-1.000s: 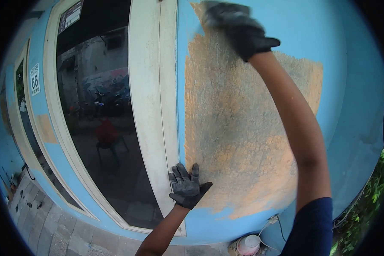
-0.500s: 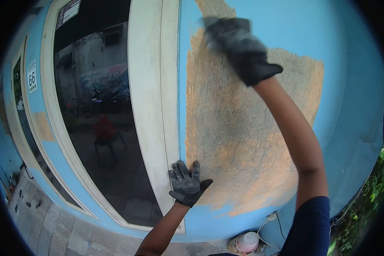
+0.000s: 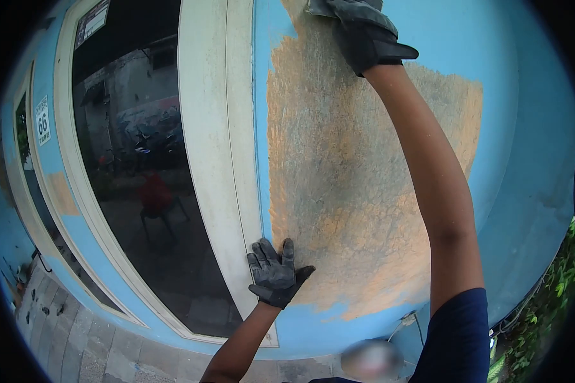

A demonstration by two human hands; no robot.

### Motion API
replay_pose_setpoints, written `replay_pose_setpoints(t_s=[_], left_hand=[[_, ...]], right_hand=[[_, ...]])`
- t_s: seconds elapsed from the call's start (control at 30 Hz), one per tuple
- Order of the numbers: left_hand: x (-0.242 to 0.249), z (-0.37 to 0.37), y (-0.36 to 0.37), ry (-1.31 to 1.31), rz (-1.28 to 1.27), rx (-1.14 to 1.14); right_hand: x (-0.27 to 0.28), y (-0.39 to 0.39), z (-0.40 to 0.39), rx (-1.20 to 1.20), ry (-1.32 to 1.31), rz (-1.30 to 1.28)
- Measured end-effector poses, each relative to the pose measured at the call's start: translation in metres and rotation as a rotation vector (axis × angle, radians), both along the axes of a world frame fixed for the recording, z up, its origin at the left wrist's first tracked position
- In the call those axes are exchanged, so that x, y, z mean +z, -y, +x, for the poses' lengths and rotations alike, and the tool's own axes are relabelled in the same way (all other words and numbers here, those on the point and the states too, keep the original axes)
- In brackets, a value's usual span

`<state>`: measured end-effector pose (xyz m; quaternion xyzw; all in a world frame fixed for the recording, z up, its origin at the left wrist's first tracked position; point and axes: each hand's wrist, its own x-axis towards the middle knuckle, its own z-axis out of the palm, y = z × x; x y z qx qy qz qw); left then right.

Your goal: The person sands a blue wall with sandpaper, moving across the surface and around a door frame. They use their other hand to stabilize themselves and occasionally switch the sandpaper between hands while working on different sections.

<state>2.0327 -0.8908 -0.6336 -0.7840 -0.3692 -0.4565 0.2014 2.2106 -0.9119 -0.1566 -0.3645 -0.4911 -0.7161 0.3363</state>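
Note:
Both hands wear black and grey gloves. My left hand (image 3: 276, 271) lies flat with spread fingers where the white frame (image 3: 214, 147) meets the wall. My right hand (image 3: 367, 33) is raised high at the top of the view, its fingers folded over something dark and flat pressed to the wall; what it is I cannot make out. Below it spreads a rough patch (image 3: 338, 172) of orange and grey-brown on the blue wall (image 3: 453, 32), its edges uneven.
Dark glass (image 3: 134, 179) at the left reflects a red chair and motorbikes. A sign (image 3: 43, 120) reading 66 hangs further left. Grey paving (image 3: 128, 348) runs along the bottom. A blurred container (image 3: 369, 360) stands low by the wall; green plants (image 3: 552, 287) grow at the right.
My right hand has moved up the wall, partly reaching the top edge of view. My left hand keeps its place on the wall. The view has shifted slightly.

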Motion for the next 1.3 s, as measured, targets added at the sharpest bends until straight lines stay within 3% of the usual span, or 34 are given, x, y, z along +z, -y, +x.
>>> replay_pose_setpoints(t_s=[0.07, 0.13, 0.2, 0.23, 0.3, 0.4, 0.47, 0.5, 0.53, 0.57, 0.6, 0.63, 0.67, 0.7, 0.77, 0.8, 0.83, 0.87, 0.9, 0.93, 1.0, 1.07, 1.1, 1.13, 1.17, 1.23, 1.3], left_hand=[[0.002, -0.002, 0.003, -0.010, -0.068, -0.007], [-0.001, 0.000, -0.001, 0.002, -0.017, -0.006], [-0.002, -0.001, 0.000, 0.017, 0.027, -0.011], [0.001, -0.001, 0.003, 0.003, -0.031, -0.006], [0.002, 0.000, 0.003, -0.008, -0.086, -0.004], [0.000, -0.001, 0.001, 0.006, -0.001, -0.016], [0.001, -0.002, 0.002, 0.010, -0.007, -0.020], [0.002, -0.002, 0.002, 0.008, -0.003, -0.020], [0.002, -0.002, 0.002, 0.010, -0.002, -0.021], [0.002, -0.002, 0.002, 0.010, -0.002, -0.024], [0.002, -0.003, 0.002, 0.007, -0.005, -0.027], [0.003, -0.003, 0.003, 0.009, -0.008, -0.025], [0.002, -0.002, 0.003, 0.013, -0.010, -0.023], [0.000, -0.002, 0.003, 0.015, -0.013, -0.028], [0.000, -0.001, 0.000, 0.022, 0.035, -0.019], [-0.001, -0.001, 0.000, 0.020, 0.035, -0.022], [-0.001, -0.001, 0.001, 0.016, 0.035, -0.018], [0.000, -0.002, 0.001, 0.012, 0.035, -0.012], [0.000, -0.002, 0.002, 0.009, 0.034, -0.008], [0.001, -0.002, 0.002, 0.010, 0.022, -0.014], [0.003, -0.002, 0.002, 0.012, 0.011, -0.011], [0.002, -0.002, 0.003, 0.012, -0.012, -0.012], [0.001, -0.002, 0.003, 0.013, -0.017, -0.014], [0.002, -0.002, 0.003, 0.011, -0.038, -0.015], [0.002, -0.001, 0.002, 0.009, -0.055, -0.018], [-0.001, -0.001, -0.001, 0.019, -0.009, -0.018], [-0.001, -0.001, -0.002, 0.015, 0.031, -0.020]], right_hand=[[-0.012, -0.001, -0.015, -0.044, -0.046, 0.019], [-0.055, -0.003, -0.029, -0.202, -0.059, -0.193], [-0.104, -0.007, -0.040, 0.056, 0.141, -0.098], [-0.114, -0.017, -0.025, 0.041, 0.251, -0.065], [-0.089, -0.022, -0.013, 0.035, 0.288, -0.055], [-0.034, 0.012, -0.013, -0.198, 0.084, -0.031], [0.016, 0.017, -0.002, 0.179, -0.199, -0.208], [0.022, 0.010, 0.001, 0.180, -0.200, -0.204], [0.023, -0.001, 0.002, -0.007, -0.049, -0.128], [0.019, -0.012, 0.001, -0.194, 0.101, -0.053], [-0.012, -0.022, -0.021, -0.176, 0.041, 0.029], [-0.045, -0.026, -0.033, -0.111, 0.044, -0.057], [-0.082, -0.017, -0.057, -0.130, 0.122, 0.036], [-0.093, -0.032, -0.053, 0.003, 0.292, 0.040], [-0.089, -0.029, -0.053, 0.067, 0.403, 0.023], [-0.076, -0.024, -0.045, -0.004, 0.338, -0.002], [-0.057, -0.006, -0.046, -0.342, 0.001, -0.234], [-0.024, -0.014, -0.023, -0.252, 0.122, 0.012], [-0.002, -0.007, -0.012, -0.315, 0.072, 0.079], [0.012, 0.028, -0.032, -0.042, -0.272, -0.276], [0.018, 0.020, -0.032, -0.040, -0.315, -0.268], [-0.003, -0.036, -0.018, -0.205, 0.129, 0.116], [-0.046, -0.016, -0.043, -0.191, 0.067, -0.107], [-0.083, -0.009, -0.062, -0.212, 0.142, 0.024], [-0.102, -0.030, -0.062, 0.224, 0.279, 0.006], [-0.113, -0.031, -0.045, 0.135, 0.304, -0.103], [-0.096, -0.007, -0.036, -0.100, 0.045, -0.239]])
